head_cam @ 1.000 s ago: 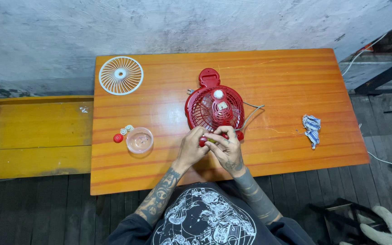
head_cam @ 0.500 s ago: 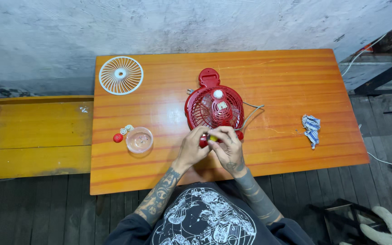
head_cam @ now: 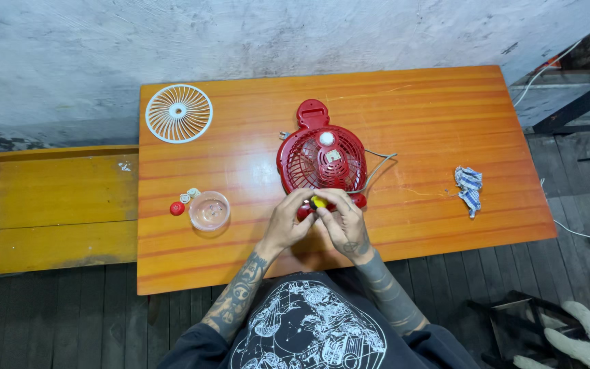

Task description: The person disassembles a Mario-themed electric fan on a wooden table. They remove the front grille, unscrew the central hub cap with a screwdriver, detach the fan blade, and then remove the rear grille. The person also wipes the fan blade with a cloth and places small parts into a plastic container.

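A small red fan (head_cam: 321,160) lies on its back on the orange wooden table (head_cam: 431,123), its rear grille and white motor hub facing up. Both my hands meet just in front of its near rim. My left hand (head_cam: 289,220) and my right hand (head_cam: 341,222) pinch a small red part with a yellow piece (head_cam: 318,202) between the fingertips. A grey cord (head_cam: 378,167) runs out from the fan's right side.
A white round fan grille (head_cam: 179,113) lies at the table's far left. A clear shallow dish (head_cam: 209,210), a red cap (head_cam: 177,208) and small pale parts (head_cam: 190,195) sit left of my hands. A crumpled blue-white cloth (head_cam: 469,188) lies right. A lower wooden bench (head_cam: 52,205) adjoins the left.
My fingers have turned the small part, so its yellow piece now shows between my fingertips. The view has shifted slightly; the fan and other things stay put.
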